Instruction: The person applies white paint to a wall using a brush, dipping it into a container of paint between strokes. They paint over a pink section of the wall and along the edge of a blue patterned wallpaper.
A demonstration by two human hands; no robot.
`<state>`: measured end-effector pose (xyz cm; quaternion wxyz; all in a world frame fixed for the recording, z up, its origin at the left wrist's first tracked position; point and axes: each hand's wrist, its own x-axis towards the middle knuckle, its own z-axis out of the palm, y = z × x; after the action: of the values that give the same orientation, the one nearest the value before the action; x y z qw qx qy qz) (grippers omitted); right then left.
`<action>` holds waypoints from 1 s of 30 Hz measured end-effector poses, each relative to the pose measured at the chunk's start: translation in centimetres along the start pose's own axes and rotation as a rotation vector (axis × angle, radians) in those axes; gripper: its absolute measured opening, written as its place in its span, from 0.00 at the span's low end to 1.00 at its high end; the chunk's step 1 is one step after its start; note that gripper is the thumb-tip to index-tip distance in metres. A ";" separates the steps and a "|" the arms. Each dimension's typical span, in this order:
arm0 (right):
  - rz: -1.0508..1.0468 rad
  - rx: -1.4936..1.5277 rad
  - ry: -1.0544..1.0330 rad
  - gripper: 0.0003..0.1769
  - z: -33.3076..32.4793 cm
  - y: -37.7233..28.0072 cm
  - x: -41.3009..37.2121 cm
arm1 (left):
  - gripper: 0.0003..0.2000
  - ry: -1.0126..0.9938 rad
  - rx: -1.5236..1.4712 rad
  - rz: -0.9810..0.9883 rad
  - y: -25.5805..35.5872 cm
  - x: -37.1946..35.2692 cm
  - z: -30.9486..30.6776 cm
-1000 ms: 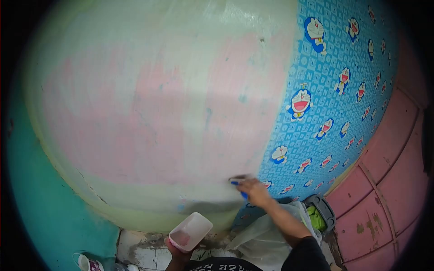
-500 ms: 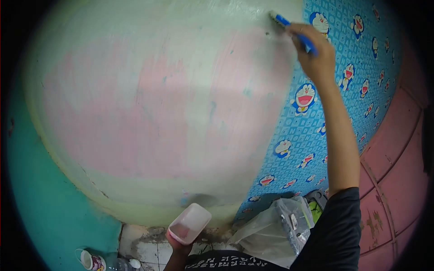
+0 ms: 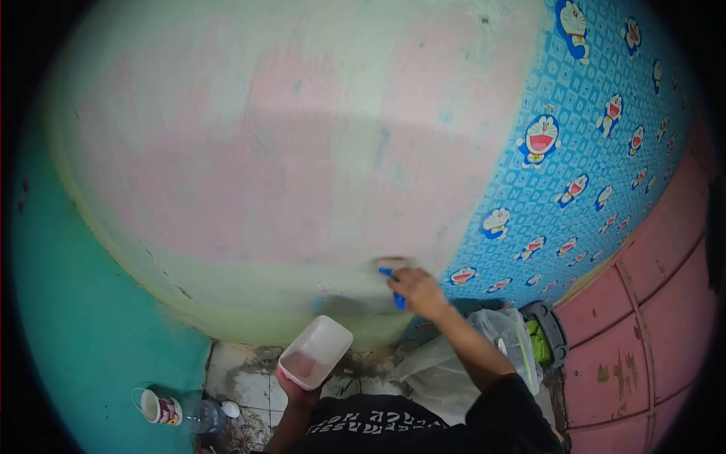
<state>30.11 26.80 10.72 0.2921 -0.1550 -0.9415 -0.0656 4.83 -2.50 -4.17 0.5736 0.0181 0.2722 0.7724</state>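
Note:
My right hand (image 3: 417,292) grips a paintbrush (image 3: 399,300) by its blue handle. Its bristle end is against or very near the lower part of the wall (image 3: 302,174), left of the wallpaper; motion blurs it a little. That wall is pink with streaky pale greenish-white areas. In my left hand (image 3: 299,391) is a white plastic tub (image 3: 327,344), tilted, with its inside facing me and a pinkish patch at the bottom. My fingers go around its lower end and are partly hidden by it.
Blue cartoon wallpaper (image 3: 522,197) covers the wall's right part. At its foot stand a clear plastic bag (image 3: 454,359) and a grey-and-green container (image 3: 546,333). A small bucket (image 3: 160,408) and a plastic bottle (image 3: 204,416) sit lower left. A teal wall (image 3: 91,303) rises left.
My right hand has brought the paintbrush down and left, from high by the wallpaper edge to low on the wall. The tub stays in my left hand. The view has shifted slightly.

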 end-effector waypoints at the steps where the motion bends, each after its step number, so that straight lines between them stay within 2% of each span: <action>1: -0.008 0.009 0.063 0.18 -2.8 0.9 1.6 | 0.39 0.014 -0.015 -0.003 0.3 -0.2 0.2; 3: -0.042 0.030 0.112 0.19 -10.9 2.6 6.9 | 0.39 0.043 -0.047 -0.021 0.3 -0.6 0.4; 5: -0.073 0.052 0.254 0.18 -18.2 4.8 11.4 | 0.39 0.029 -0.064 -0.029 0.4 -0.2 -0.1; 7: -0.012 0.022 0.340 0.17 -26.3 6.5 16.0 | 0.39 0.007 -0.056 -0.021 0.6 0.0 0.5; 9: -0.051 -0.165 0.575 0.15 -33.2 6.4 20.9 | 0.39 0.021 -0.050 0.011 0.6 0.2 1.1; 11: -0.061 -0.350 0.846 0.09 -36.8 6.7 24.0 | 0.38 0.014 -0.034 0.027 0.3 -0.1 1.2; 14: -0.121 -0.387 0.935 0.10 -35.6 5.1 25.1 | 0.37 -0.037 0.020 0.048 0.8 -0.1 0.9; 16: -0.282 -0.542 0.844 0.13 -30.9 6.2 23.3 | 0.37 -0.055 0.065 0.069 1.2 -0.3 0.9; 18: -0.400 -0.497 0.648 0.15 -23.0 6.3 19.5 | 0.37 -0.015 -0.007 0.036 1.3 -0.6 1.2; 19: -0.342 -0.543 0.522 0.16 -18.6 3.9 17.1 | 0.37 0.007 -0.042 0.019 1.3 -0.9 1.3; 20: -0.300 -0.475 0.307 0.16 -14.4 2.5 14.0 | 0.37 0.016 -0.034 0.024 1.4 -1.1 1.2; 21: -0.355 -0.398 0.335 0.17 -9.3 2.0 10.9 | 0.36 0.025 -0.027 0.028 1.3 -1.3 1.1; 24: -0.243 -0.179 -0.017 0.16 0.7 -2.0 3.7 | 0.36 0.043 0.032 0.043 1.2 -1.5 0.8; 25: -0.191 -0.126 -0.067 0.16 2.8 -2.6 2.4 | 0.36 0.048 0.055 0.047 0.9 -1.7 0.7; 27: -0.097 -0.026 -0.158 0.17 4.5 -3.5 2.2 | 0.36 0.051 0.053 0.041 0.6 -2.0 0.9; 30: -0.110 0.084 0.037 0.19 1.0 -1.7 5.5 | 0.37 0.061 0.040 0.061 0.9 -2.4 1.2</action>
<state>24.68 26.83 12.96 0.3114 -0.0896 -0.9450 -0.0449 5.25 -4.31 -2.07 0.5408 0.0143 0.3044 0.7840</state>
